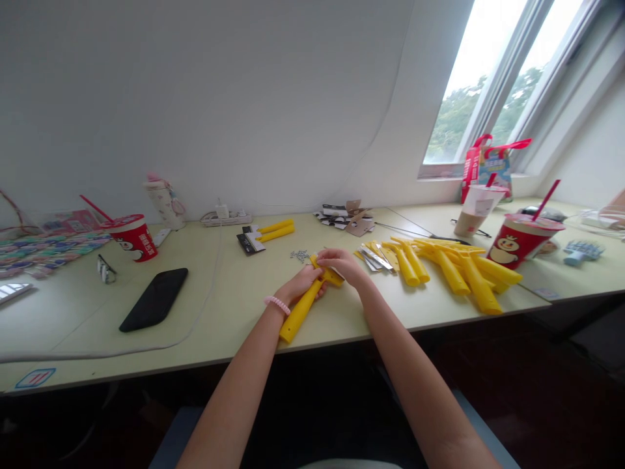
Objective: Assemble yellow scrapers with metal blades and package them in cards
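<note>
My left hand (300, 285), a pink coil band on its wrist, grips a yellow plastic handle (299, 311) near its wider end. My right hand (343, 265) rests over that end, fingers on the yellow part, hiding some of it. Just beyond my hands lies a small heap of metal screws (299, 255). To the right are several flat metal blades (375, 257), next to a pile of loose yellow handles (454, 272). Farther back lie yellow handles on a black card (273, 231).
The pale green desk's front edge (390, 317) runs below my hands. A black smartphone (153, 299) lies left, with red-and-white cups (131, 239) (520, 241) on both sides. A power strip (224, 220) and cardboard packaging scraps (346, 218) sit along the back.
</note>
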